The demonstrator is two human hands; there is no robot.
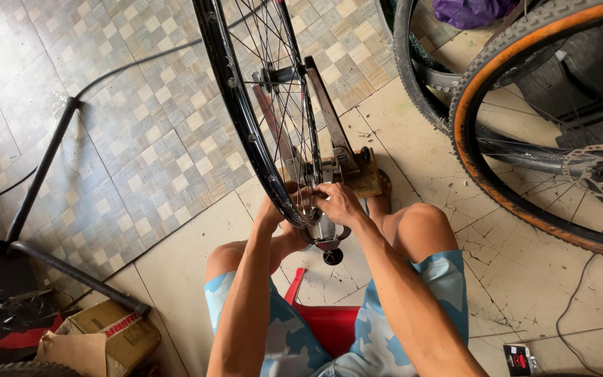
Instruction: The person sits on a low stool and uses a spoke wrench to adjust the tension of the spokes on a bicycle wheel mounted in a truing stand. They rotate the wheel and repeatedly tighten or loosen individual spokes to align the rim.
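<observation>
We log: left hand point(271, 208) and right hand point(338, 202), both closed on the lower rim of a bare black spoked wheel point(235, 98), which stands upright in a truing stand point(336, 157) just beyond our knees. Orange-walled tyre point(497, 105) at right; cardboard box point(109, 335) lower left.

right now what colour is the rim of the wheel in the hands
Black, a bare rim with silver spokes; the head view shows it clearly.

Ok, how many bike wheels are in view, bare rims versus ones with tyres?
Bare rim: 1, the black rim in the stand, under both hands (left hand, right hand).
With tyre: 2, the orange-walled wheel and the dark wheel behind it.
Total: 3
</observation>
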